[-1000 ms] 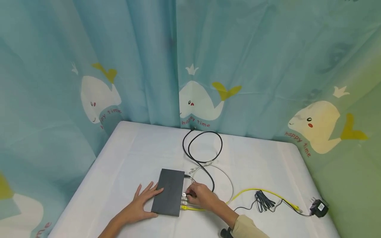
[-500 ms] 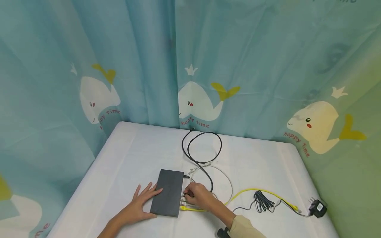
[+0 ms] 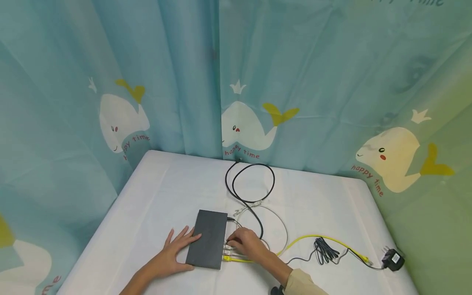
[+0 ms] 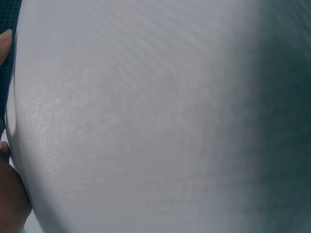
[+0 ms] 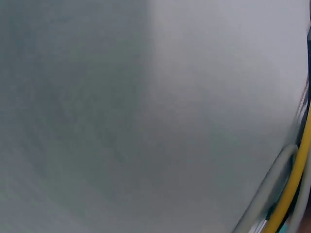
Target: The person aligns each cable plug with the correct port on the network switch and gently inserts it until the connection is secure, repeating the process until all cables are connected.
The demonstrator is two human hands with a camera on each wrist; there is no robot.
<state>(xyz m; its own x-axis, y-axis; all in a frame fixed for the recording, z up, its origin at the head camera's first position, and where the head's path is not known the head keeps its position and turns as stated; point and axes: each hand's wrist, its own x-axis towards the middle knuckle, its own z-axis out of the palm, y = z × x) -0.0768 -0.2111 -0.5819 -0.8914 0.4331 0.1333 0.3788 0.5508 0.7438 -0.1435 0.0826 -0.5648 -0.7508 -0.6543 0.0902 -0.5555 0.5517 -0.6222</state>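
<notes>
A dark grey network switch point(image 3: 208, 237) lies flat on the white table. My left hand point(image 3: 169, 252) rests against its left side, fingers spread, some fingertips on its top. At the right edge my right hand point(image 3: 247, 243) pinches the plug end of a black network cable point(image 3: 260, 223); the fingers mostly hide that plug. Just below it, pale plugs point(image 3: 226, 252) and the yellow cable's plug point(image 3: 226, 258) sit along the same edge. A thin black power lead point(image 3: 231, 218) enters near the top corner. In the left wrist view, part of my left hand point(image 4: 12, 199) shows at the edge.
The black cable loops toward the back edge. A pale cable point(image 3: 282, 221) curves right of the switch. The yellow cable point(image 3: 307, 236) stretches right, past a bundled black cord point(image 3: 325, 250) leading to a power adapter point(image 3: 393, 259). Curtains point(image 3: 184, 102) hang behind the table.
My right hand has shifted slightly left toward the switch's edge with the black cable's plug, and the plug is now more hidden. My left hand keeps its place on the switch.
</notes>
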